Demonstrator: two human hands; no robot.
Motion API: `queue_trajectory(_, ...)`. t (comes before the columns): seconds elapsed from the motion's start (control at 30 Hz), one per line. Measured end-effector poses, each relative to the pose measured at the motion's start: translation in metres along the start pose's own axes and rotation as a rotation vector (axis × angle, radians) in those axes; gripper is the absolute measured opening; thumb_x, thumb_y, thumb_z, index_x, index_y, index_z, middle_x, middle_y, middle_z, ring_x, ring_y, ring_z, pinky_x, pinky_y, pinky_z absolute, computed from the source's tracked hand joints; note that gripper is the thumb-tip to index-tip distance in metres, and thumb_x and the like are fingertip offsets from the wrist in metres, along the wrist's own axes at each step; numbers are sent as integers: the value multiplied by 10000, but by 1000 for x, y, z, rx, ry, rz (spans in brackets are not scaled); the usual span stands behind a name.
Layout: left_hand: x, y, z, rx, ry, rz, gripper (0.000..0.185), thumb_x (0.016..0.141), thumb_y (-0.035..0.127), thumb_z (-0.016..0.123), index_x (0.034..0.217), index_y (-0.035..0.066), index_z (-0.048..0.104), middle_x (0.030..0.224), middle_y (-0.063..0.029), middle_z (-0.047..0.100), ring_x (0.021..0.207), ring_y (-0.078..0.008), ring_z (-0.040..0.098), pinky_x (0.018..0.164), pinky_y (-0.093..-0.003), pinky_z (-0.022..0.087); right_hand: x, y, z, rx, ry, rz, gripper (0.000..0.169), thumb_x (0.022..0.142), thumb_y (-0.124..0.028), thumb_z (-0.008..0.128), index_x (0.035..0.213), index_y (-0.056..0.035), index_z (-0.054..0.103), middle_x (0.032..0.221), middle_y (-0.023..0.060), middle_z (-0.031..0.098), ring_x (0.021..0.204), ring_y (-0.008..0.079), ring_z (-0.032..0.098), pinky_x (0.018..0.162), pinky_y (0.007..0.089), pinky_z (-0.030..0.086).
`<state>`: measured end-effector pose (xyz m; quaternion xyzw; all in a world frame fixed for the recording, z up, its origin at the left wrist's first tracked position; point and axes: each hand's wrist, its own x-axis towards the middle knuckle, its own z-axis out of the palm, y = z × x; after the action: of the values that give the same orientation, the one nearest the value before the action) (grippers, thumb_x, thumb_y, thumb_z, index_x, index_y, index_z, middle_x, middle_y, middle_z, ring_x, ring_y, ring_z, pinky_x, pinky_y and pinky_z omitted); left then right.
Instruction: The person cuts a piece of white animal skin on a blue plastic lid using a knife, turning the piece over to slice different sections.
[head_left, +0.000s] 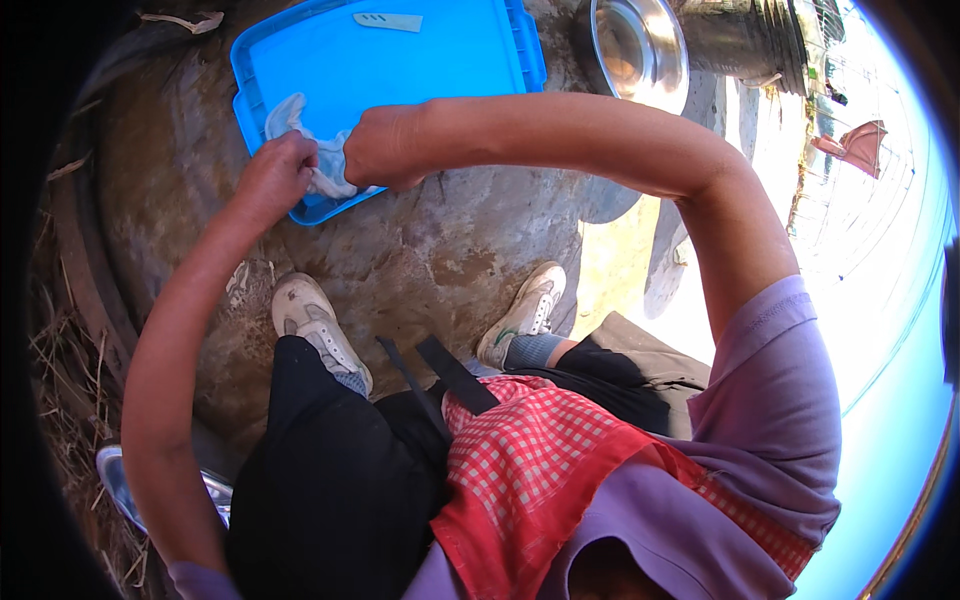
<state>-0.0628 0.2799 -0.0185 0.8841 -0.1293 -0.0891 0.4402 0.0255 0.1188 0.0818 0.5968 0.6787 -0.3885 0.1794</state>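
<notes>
A wet white cloth (330, 159) is bunched between my two hands over the near left corner of a blue plastic tub or lid (450, 67). My left hand (281, 166) grips the cloth on its left side. At the other end, my right hand (384, 146) is closed around it, its fingers mostly hidden from this angle. Part of the cloth lies against the blue plastic rim. Near the far side of the blue surface rests a flat pale plastic piece (388, 22) with small slots.
A stainless steel basin (641, 52) is at the upper right, beside stacked dark containers (739, 41). Wire fencing with a reddish cloth (859, 146) stands farther right. Another metal basin (120, 480) and dry straw (71, 427) lie at the left. My shoes (311, 315) stand on stained concrete (420, 262).
</notes>
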Motion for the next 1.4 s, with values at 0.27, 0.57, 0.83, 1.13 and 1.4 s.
queue_trajectory(0.27,5,11,-3,14,39,-18,111,700,-43,566,806,-8,573,794,-162,562,716,-335,568,629,-400,442,-20,-8,28,282,122,238,217,778,-134,597,993,-125,627,828,151,651,810,331,636,645,449,506)
queue_trajectory(0.57,3,-4,-24,-25,-48,-75,136,666,-32,567,795,7,582,763,-147,561,676,-305,564,586,-387,430,-24,-19,23,518,217,325,215,816,-151,513,995,-104,624,931,144,648,890,315,625,726,449,499)
queue_trajectory(0.83,8,3,-9,-3,-19,-57,106,691,-15,546,791,4,577,771,-157,566,689,-320,568,604,-402,433,-20,0,32,472,25,279,136,793,-113,534,876,-61,629,848,144,656,819,310,641,661,427,508)
queue_trajectory(1.13,4,4,4,52,-1,-43,135,713,-8,553,845,11,578,813,-171,579,745,-348,575,626,-426,440,-23,-16,44,263,206,297,159,780,-100,540,915,-72,619,793,169,640,783,356,634,661,457,503)
queue_trajectory(1.4,8,4,-3,-17,139,-41,226,719,-79,550,927,5,583,812,-148,579,725,-288,587,638,-368,466,-3,-6,70,718,217,374,170,778,-85,530,883,-24,648,744,174,648,699,304,652,587,416,518)
